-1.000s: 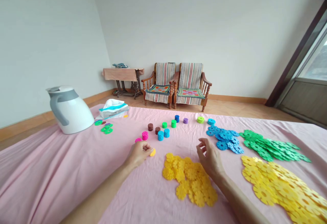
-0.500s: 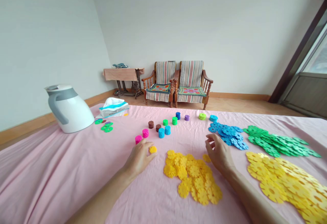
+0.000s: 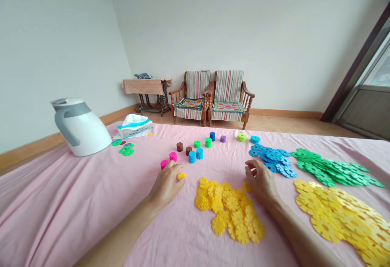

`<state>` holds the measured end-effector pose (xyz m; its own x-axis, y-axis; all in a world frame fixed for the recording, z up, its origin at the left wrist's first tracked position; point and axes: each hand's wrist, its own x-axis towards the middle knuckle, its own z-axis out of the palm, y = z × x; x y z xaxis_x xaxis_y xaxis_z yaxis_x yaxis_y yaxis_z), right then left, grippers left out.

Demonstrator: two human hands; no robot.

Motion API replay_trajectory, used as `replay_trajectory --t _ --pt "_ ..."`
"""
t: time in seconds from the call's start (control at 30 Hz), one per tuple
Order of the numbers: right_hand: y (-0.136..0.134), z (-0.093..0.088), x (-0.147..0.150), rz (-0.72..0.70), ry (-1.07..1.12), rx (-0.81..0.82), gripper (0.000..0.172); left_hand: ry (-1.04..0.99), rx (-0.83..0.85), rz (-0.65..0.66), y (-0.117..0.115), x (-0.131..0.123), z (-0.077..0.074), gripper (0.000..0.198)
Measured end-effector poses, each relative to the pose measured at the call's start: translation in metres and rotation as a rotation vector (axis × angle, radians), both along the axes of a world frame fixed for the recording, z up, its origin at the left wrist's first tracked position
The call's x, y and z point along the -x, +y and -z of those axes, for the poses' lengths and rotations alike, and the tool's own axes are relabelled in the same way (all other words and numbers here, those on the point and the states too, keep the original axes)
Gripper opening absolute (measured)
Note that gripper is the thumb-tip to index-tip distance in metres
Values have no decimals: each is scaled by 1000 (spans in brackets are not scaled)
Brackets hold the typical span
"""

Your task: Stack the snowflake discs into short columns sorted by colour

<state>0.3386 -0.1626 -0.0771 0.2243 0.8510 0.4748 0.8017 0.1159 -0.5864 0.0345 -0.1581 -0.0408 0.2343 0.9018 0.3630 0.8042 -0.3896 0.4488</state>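
Note:
My left hand pinches a yellow flower-shaped plastic disc between thumb and fingers, just above the cloth and close to two pink disc stacks. The disc is tilted, and whether it is a single piece or several is hard to see. My right hand rests with loosely curled fingers and a gap at the fingertips; no piece shows in it. A loose yellow disc lies by its wrist side. Between the hands and nearer me spreads a heap of small yellow discs.
Small stacks, such as brown, light blue and green, stand farther back. Piles of blue, green and larger yellow discs lie right. A white jug and tissue box stand left.
The yellow disc at my left hand has tipped from facing me to a flatter angle. My left fingers have shifted slightly; my right hand has hardly moved.

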Motion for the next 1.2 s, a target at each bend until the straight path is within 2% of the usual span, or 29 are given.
replay_trajectory --t 0.2,0.33,0.6,0.8,1.2 --pt "1 2 -1 31 23 44 20 7 176 371 -9 -24 -19 34" --pt "2 3 -2 21 16 52 21 132 243 493 -5 -37 -25 40" --pt "2 4 -1 5 0 64 20 84 253 461 9 -38 -15 25" --pt "3 5 -1 7 -14 66 19 1 295 446 11 -28 -9 29" --pt "2 3 -1 -9 -11 68 18 11 276 431 13 -27 -8 18"
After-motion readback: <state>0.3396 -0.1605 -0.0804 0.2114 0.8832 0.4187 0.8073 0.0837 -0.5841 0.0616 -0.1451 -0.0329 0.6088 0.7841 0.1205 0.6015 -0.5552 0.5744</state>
